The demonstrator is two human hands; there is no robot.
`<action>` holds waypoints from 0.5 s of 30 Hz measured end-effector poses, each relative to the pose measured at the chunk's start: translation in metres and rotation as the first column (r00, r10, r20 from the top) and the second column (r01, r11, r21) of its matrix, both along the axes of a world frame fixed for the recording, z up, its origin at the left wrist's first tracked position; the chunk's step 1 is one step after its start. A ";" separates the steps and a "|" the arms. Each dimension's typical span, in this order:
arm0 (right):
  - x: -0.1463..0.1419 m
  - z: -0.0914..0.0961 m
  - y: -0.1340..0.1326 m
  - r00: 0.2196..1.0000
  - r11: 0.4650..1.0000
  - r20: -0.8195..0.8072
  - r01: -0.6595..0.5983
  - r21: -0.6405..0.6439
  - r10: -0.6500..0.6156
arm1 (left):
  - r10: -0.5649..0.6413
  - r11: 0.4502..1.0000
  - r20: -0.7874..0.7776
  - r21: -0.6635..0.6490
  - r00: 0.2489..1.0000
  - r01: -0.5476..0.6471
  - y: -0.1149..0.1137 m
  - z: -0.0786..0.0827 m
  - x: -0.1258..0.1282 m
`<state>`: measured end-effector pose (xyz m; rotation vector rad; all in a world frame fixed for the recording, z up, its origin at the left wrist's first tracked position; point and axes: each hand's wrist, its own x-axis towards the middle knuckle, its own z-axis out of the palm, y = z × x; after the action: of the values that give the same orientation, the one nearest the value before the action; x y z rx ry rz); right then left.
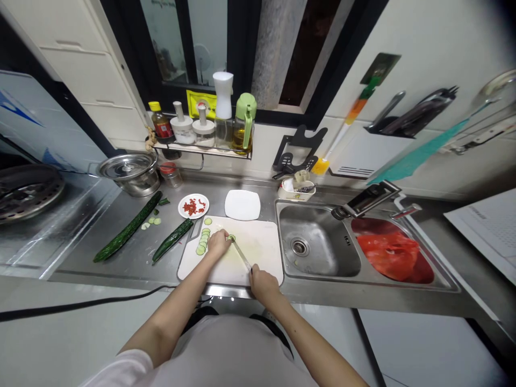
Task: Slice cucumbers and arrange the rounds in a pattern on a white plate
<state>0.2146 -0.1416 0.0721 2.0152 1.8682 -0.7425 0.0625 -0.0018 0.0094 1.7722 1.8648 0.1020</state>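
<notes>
My right hand (264,285) is wrapped round the dark handle of a kitchen knife (242,256). Its blade slants up and left across a white cutting board (262,244), with the tip at a cucumber slice (231,237). My left hand (219,243) rests on the board with its fingers curled together against that slice; the fingertips are partly hidden. Several cucumber slices (203,240) lie in a row just left of this hand, one of them apart at the top. A cut cucumber (173,240) lies left of the board.
A whole cucumber (129,228) and small cucumber pieces (153,221) lie further left. Behind the board stand a plate of chopped red bits (193,216) and a white plate (242,205). The sink (322,231) is at right, a lidded pot (139,180) back left, a condiment shelf (205,150) above.
</notes>
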 end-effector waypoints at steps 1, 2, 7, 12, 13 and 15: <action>0.000 0.000 0.001 1.000 1.000 -0.001 -0.002 0.001 0.002 | -0.001 1.000 -0.002 -0.003 1.000 0.001 0.001 0.000 0.000; 0.000 0.000 0.001 1.000 1.000 -0.002 -0.004 0.006 0.004 | -0.001 1.000 -0.004 -0.005 1.000 0.001 0.001 0.000 0.000; 0.001 0.000 0.003 1.000 1.000 -0.016 -0.007 0.015 0.007 | 0.007 1.000 -0.005 -0.007 1.000 -0.007 0.002 -0.001 0.000; 0.004 -0.002 0.002 0.999 1.000 -0.034 0.000 0.015 0.001 | 0.027 1.000 0.014 -0.007 1.000 -0.027 0.003 -0.002 0.000; 0.004 -0.003 0.002 0.999 1.000 -0.037 0.002 0.021 -0.001 | 0.042 0.999 0.034 -0.009 0.999 -0.041 0.004 -0.003 0.000; 0.005 -0.003 0.001 0.999 0.999 -0.043 0.003 0.033 -0.002 | 0.096 0.995 0.106 -0.025 0.990 -0.094 0.006 -0.004 -0.001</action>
<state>0.2196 -0.1403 0.0687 2.0375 1.9138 -0.7666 0.0617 0.0042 0.0049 1.6325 1.8661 0.2095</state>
